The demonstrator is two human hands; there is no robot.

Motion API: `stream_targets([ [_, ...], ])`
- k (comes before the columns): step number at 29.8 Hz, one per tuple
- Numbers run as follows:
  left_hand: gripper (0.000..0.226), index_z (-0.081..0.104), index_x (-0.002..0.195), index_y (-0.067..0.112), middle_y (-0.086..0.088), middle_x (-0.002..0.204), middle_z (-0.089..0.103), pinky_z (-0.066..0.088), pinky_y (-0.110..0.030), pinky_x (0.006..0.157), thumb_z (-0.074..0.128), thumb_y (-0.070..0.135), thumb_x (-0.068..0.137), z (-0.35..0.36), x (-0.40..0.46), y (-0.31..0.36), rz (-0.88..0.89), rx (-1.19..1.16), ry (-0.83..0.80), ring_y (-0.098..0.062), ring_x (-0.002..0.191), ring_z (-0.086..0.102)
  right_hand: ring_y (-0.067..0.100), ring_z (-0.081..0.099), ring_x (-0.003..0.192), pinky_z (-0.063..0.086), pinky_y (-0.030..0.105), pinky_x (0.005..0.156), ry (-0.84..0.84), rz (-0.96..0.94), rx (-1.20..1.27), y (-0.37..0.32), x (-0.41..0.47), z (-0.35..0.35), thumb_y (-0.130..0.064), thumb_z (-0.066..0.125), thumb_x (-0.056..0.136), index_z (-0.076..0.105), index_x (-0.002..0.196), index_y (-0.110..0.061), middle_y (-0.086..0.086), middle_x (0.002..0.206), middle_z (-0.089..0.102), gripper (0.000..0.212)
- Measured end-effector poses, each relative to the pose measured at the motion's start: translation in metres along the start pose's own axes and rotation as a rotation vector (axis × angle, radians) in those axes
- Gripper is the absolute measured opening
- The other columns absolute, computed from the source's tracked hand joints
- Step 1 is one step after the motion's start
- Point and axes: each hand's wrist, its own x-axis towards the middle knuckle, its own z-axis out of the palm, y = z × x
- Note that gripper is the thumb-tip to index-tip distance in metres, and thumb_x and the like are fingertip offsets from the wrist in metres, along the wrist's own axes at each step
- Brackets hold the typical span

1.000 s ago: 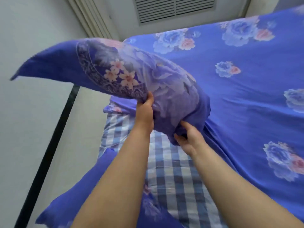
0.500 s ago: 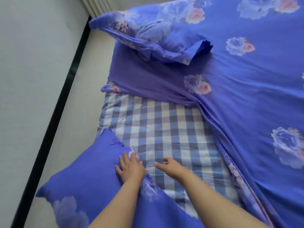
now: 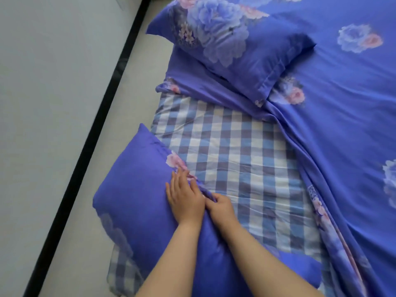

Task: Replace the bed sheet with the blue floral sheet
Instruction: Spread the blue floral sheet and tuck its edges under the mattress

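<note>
1. The blue cotton sheet printed with pale blue and pink flowers (image 3: 342, 129) is the largest thing in view, covering the bed from twelve o'clock round to five o'clock; its rumpled edge runs diagonally across the middle.
2. The blue-and-white checked under-sheet (image 3: 231, 151) lies bare at the centre, between the floral sheet's edge and the bed's nine o'clock side.
3. The far blue floral pillow (image 3: 231, 43) rests on the floral sheet at twelve o'clock.
4. The near blue floral pillow (image 3: 139, 194) lies at seven o'clock, on the checked sheet.
5. The pale wall with a black skirting strip (image 3: 90, 151) fills nine to eleven o'clock.
6. The left hand (image 3: 184, 198) lies flat on the near pillow, fingers straight and spread.
7. The right hand (image 3: 220, 205), touching the left, has its fingers curled, pinching the near pillow's edge.
</note>
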Motion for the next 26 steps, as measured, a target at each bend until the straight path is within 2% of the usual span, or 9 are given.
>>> stream_targets([
  [3,0.044,0.059,0.121,0.006,-0.014,0.139,0.051,0.025,-0.049,0.109,0.041,0.033,0.092,-0.013,0.006,0.025,-0.031,-0.117,0.194,-0.033,0.134,0.042,0.009,0.043,0.065,0.036,0.026,0.058,0.04,-0.112,0.131,-0.048,-0.001,-0.031,-0.02,0.069,0.083,0.061,0.077,0.01,0.004,0.067,0.05,0.031],
  [6,0.06,0.049,0.128,-0.003,-0.027,0.137,0.047,0.035,-0.049,0.103,0.043,0.047,0.095,-0.012,0.011,0.024,-0.398,-0.261,0.297,-0.041,0.129,0.043,0.015,0.051,0.074,0.043,0.029,0.07,0.058,-0.188,0.219,-0.102,-0.002,-0.075,-0.019,0.068,0.085,0.065,0.087,0.01,0.007,0.077,0.059,0.029],
  [9,0.07,0.034,0.144,0.009,-0.011,0.148,0.039,0.03,-0.037,0.109,0.035,0.058,0.094,-0.001,0.0,0.047,-0.85,-0.725,-0.197,-0.026,0.134,0.039,0.015,0.06,0.072,0.048,0.031,0.074,0.004,-0.271,0.221,-0.149,-0.007,-0.115,-0.013,0.064,0.088,0.07,0.082,-0.003,0.004,0.074,0.067,0.013],
  [11,0.071,0.043,0.138,0.03,0.013,0.138,0.043,0.027,-0.034,0.114,0.02,0.073,0.087,0.004,-0.008,0.079,-0.793,-0.965,-0.554,-0.009,0.128,0.039,0.013,0.059,0.071,0.047,0.029,0.073,-0.007,-0.37,0.155,-0.18,-0.014,-0.137,-0.015,0.067,0.085,0.069,0.079,-0.002,0.002,0.073,0.066,0.014],
  [14,0.085,0.042,0.138,0.043,0.014,0.135,0.053,0.024,-0.045,0.115,0.012,0.087,0.071,0.009,0.0,0.14,-0.623,-1.098,-0.733,-0.01,0.126,0.045,0.011,0.05,0.07,0.042,0.028,0.068,0.154,-0.567,-0.069,-0.237,-0.015,-0.183,-0.028,0.067,0.082,0.068,0.081,0.002,0.001,0.072,0.056,0.029],
  [16,0.077,0.028,0.141,0.053,0.011,0.137,0.049,0.021,-0.05,0.113,0.004,0.084,0.076,0.009,0.013,0.192,-0.514,-1.159,-0.847,-0.014,0.128,0.044,0.01,0.049,0.069,0.04,0.031,0.065,0.467,-0.729,-0.337,-0.28,-0.005,-0.224,-0.04,0.06,0.08,0.067,0.084,-0.004,-0.002,0.071,0.054,0.037],
  [18,0.075,0.024,0.143,0.051,0.006,0.141,0.048,0.025,-0.049,0.107,0.001,0.081,0.079,0.005,0.021,0.243,-0.421,-1.258,-0.961,-0.018,0.129,0.046,0.019,0.057,0.095,0.041,0.035,0.08,0.885,-0.76,-0.679,-0.311,0.005,-0.27,-0.035,0.052,0.083,0.064,0.114,-0.019,0.001,0.1,0.061,0.037],
  [20,0.074,0.028,0.143,0.044,0.004,0.14,0.051,0.026,-0.047,0.106,0.002,0.078,0.083,0.012,0.022,0.274,-0.356,-1.269,-1.03,-0.018,0.127,0.049,0.028,0.044,0.118,0.034,0.039,0.095,1.122,-0.602,-0.922,-0.314,0.013,-0.306,-0.02,0.051,0.086,0.039,0.141,-0.027,0.008,0.131,0.045,0.056],
  [26,0.061,0.03,0.146,0.026,0.002,0.142,0.048,0.021,-0.048,0.111,0.025,0.061,0.096,0.072,-0.002,0.234,-0.547,-0.946,-0.998,-0.017,0.134,0.04,0.035,0.049,0.116,0.041,0.041,0.091,0.638,-0.269,-0.957,-0.152,0.047,-0.318,-0.029,0.054,0.092,0.049,0.126,-0.016,0.014,0.128,0.046,0.036],
])
